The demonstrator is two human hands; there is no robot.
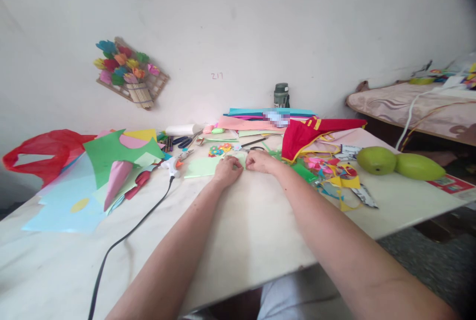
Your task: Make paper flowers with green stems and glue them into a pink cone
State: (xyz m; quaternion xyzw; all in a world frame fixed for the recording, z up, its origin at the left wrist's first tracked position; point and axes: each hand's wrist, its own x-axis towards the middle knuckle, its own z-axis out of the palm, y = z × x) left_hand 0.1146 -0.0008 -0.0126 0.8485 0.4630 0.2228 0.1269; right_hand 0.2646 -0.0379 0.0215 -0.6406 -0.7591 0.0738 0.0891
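Observation:
My left hand (227, 170) rests on the table with its fingers curled at a small pale green paper piece (241, 157). From the other side, my right hand (259, 162) pinches the edge of the same piece. A larger light green sheet (202, 167) lies flat just left of my left hand. Behind my fingers is a cluster of small coloured paper flowers (219, 149). The dark handle of a pair of scissors (257, 148) shows beyond my right hand. A white glue gun (171, 166) with a black cord sits further left.
Coloured paper sheets, a pink paper cone (117, 184) and a red plastic bag (48, 151) are on the left. To the right lie a red cloth (303, 136), paper scraps (340, 176) and two green gourd-shaped fruits (377, 160). A dark bottle (281, 95) stands at the back.

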